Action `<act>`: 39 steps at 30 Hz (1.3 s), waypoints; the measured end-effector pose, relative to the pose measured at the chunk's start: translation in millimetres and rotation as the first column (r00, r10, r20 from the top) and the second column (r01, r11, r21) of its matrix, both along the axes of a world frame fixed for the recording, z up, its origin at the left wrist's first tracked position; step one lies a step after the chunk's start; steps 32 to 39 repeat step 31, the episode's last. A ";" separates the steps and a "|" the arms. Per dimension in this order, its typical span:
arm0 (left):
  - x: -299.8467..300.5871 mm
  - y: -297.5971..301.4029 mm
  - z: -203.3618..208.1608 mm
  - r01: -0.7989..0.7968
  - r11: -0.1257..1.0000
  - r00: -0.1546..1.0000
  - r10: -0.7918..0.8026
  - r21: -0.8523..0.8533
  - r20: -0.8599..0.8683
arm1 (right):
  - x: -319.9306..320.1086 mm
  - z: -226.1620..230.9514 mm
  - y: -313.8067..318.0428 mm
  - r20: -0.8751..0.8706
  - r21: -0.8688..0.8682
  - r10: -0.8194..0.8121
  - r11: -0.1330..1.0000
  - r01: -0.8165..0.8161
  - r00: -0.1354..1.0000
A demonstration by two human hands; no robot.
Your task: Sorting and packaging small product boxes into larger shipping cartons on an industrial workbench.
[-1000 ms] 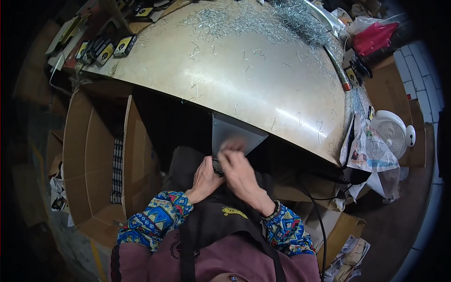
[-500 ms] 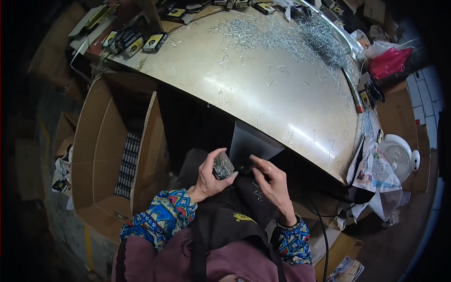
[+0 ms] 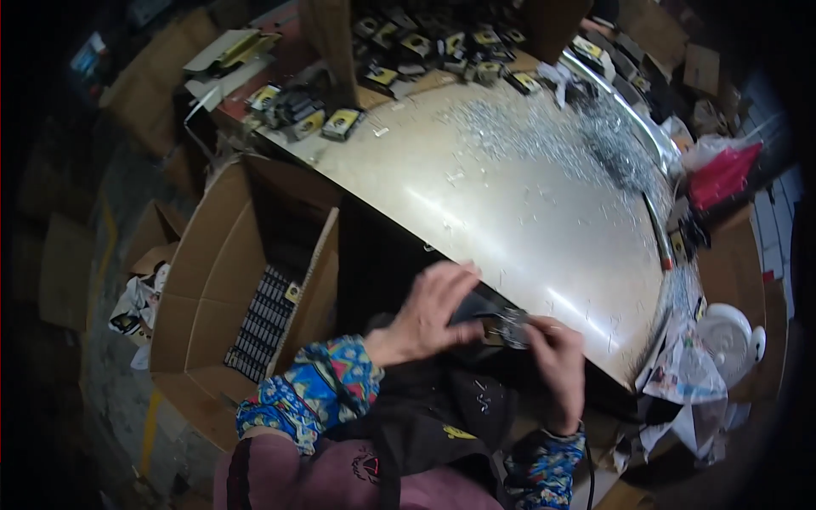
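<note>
A small box (image 3: 507, 330) with shiny metal bits in it is at the table's near edge, smeared by motion. My right hand (image 3: 558, 348) grips its right side between thumb and fingers. My left hand (image 3: 432, 311) hovers just to the left of the box, blurred, its fingers stretched out and apart, with nothing seen in them. Several small bent wire pieces (image 3: 483, 399) lie on the dark apron (image 3: 442, 391) over my lap. On the metal table (image 3: 510, 238), loose wire pieces (image 3: 544, 136) are heaped toward the far right.
To my left stands an open cardboard carton (image 3: 200, 297) with rows of small dark boxes (image 3: 262, 327). More small black-and-yellow boxes (image 3: 342, 124) sit at the table's far left. A tool with a reddish tip (image 3: 666, 262) and a white fan (image 3: 725, 340) are on the right.
The small box has passed from my left hand to my right, moving rightward to the table edge. My left hand has opened. The view has shifted, showing more of the far end.
</note>
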State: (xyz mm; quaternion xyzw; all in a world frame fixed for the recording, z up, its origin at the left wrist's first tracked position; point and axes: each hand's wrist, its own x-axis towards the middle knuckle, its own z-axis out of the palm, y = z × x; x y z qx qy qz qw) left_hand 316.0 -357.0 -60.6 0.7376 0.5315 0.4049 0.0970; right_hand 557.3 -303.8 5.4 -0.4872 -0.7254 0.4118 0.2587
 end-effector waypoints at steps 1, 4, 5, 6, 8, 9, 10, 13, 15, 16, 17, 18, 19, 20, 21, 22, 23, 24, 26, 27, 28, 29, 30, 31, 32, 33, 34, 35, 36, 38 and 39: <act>-22.6 21.0 2.0 -0.098 0.995 0.995 0.097 0.009 0.035 | 9.6 1.7 9.9 0.139 0.052 -0.052 0.998 0.045 0.989; -119.1 78.6 5.9 -0.530 0.846 0.848 0.528 0.055 0.055 | 25.1 2.8 18.3 0.168 0.078 -0.077 0.995 0.065 0.983; -153.2 96.9 6.5 -0.644 0.760 0.762 0.647 0.089 -0.015 | 29.3 3.9 19.8 0.078 0.044 -0.063 0.997 0.060 0.995; -184.7 108.0 9.5 -0.745 0.653 0.648 0.757 0.135 -0.083 | 29.8 2.1 22.7 0.065 0.059 -0.050 0.997 0.047 0.997; -219.8 124.5 15.6 -0.851 0.523 0.509 0.843 0.041 -0.174 | 25.9 -3.3 27.5 0.178 0.164 -0.113 0.983 0.084 0.978; -227.8 128.5 17.0 -0.853 0.519 0.505 0.847 0.054 -0.169 | 24.7 1.8 29.1 0.202 0.189 -0.034 0.982 -0.005 0.979; -236.2 131.5 18.1 -0.849 0.517 0.529 0.829 -0.108 -0.184 | 24.3 7.0 29.5 0.193 0.199 -0.030 0.980 -0.009 0.981; -242.0 137.1 18.7 -0.796 0.578 0.604 0.782 -0.181 -0.155 | 28.3 5.5 38.2 -0.022 0.045 -0.122 0.991 0.123 0.992; -241.3 131.6 16.2 -0.746 0.661 0.665 0.736 -0.076 -0.129 | 25.7 1.4 44.0 -0.079 0.006 -0.140 0.990 0.141 0.987; -242.1 129.7 13.7 -0.740 0.669 0.672 0.729 -0.076 -0.130 | 24.5 1.5 45.9 -0.135 -0.034 -0.152 0.988 0.149 0.979; -243.4 125.8 13.4 -0.726 0.678 0.688 0.716 -0.117 -0.123 | 18.9 12.8 43.8 -0.200 -0.181 -0.161 0.975 0.125 0.966; -242.9 124.7 13.3 -0.710 0.686 0.703 0.701 -0.158 -0.116 | 14.1 10.0 45.0 -0.200 -0.183 -0.167 0.974 0.130 0.966; -241.2 127.7 13.8 -0.706 0.680 0.698 0.716 -0.199 -0.027 | 10.4 3.1 46.5 -0.141 -0.009 -0.152 0.988 0.152 0.978; -239.3 133.2 12.7 -0.696 0.690 0.707 0.707 -0.199 -0.022 | 7.8 2.1 49.1 -0.077 0.172 -0.151 0.972 0.163 0.986; -238.7 137.2 10.0 -0.722 0.689 0.691 0.716 -0.055 -0.102 | 10.3 14.2 45.7 -0.221 -0.053 -0.179 0.984 0.172 0.959; -238.5 140.3 7.6 -0.723 0.684 0.665 0.726 0.092 -0.175 | 8.4 13.5 48.8 -0.216 -0.048 -0.197 0.980 0.191 0.956; -240.2 141.2 10.0 -0.720 0.666 0.605 0.739 0.193 -0.295 | 12.0 8.2 52.3 -0.110 0.159 -0.230 0.956 0.245 0.967; -245.8 137.7 13.7 -0.693 0.659 0.538 0.742 0.291 -0.400 | 18.3 2.0 53.9 0.005 0.358 -0.292 0.894 0.271 0.956; -260.2 120.2 10.3 -0.648 0.539 0.409 0.842 0.539 -0.351 | 8.8 -5.5 56.4 -0.049 0.258 -0.267 0.927 0.270 0.962; -226.6 110.2 19.2 -0.638 0.639 0.587 0.765 0.430 -0.267 | 2.7 0.8 56.5 -0.075 0.135 -0.242 0.959 0.251 0.967; -188.7 89.8 36.3 -0.599 0.734 0.729 0.665 0.321 -0.161 | -3.7 7.7 54.3 -0.116 0.011 -0.218 0.975 0.221 0.969; -146.2 72.9 51.2 -0.525 0.851 0.850 0.524 -0.004 -0.058 | -8.3 3.7 52.5 -0.148 -0.003 -0.203 0.979 0.205 0.968; -93.1 57.5 67.4 -0.368 0.876 0.907 0.412 -0.312 0.084 | -12.1 -1.7 51.3 -0.185 -0.015 -0.172 0.985 0.172 0.968; -91.4 54.4 66.7 -0.369 0.873 0.908 0.412 -0.319 0.078 | -18.1 -3.1 47.0 -0.251 -0.063 -0.155 0.988 0.143 0.956; -91.4 54.4 66.7 -0.369 0.873 0.908 0.412 -0.319 0.078 | -18.1 -3.1 47.0 -0.251 -0.063 -0.155 0.988 0.143 0.956; -91.4 54.4 66.7 -0.369 0.873 0.908 0.412 -0.319 0.078 | -18.1 -3.1 47.0 -0.251 -0.063 -0.155 0.988 0.143 0.956; -91.4 54.4 66.7 -0.369 0.873 0.908 0.412 -0.319 0.078 | -18.1 -3.1 47.0 -0.251 -0.063 -0.155 0.988 0.143 0.956; -91.4 54.4 66.7 -0.369 0.873 0.908 0.412 -0.319 0.078 | -18.1 -3.1 47.0 -0.251 -0.063 -0.155 0.988 0.143 0.956; -91.4 54.4 66.7 -0.369 0.873 0.908 0.412 -0.319 0.078 | -18.1 -3.1 47.0 -0.251 -0.063 -0.155 0.988 0.143 0.956; -91.4 54.4 66.7 -0.369 0.873 0.908 0.412 -0.319 0.078 | -18.1 -3.1 47.0 -0.251 -0.063 -0.155 0.988 0.143 0.956; -91.4 54.4 66.7 -0.369 0.873 0.908 0.412 -0.319 0.078 | -18.1 -3.1 47.0 -0.251 -0.063 -0.155 0.988 0.143 0.956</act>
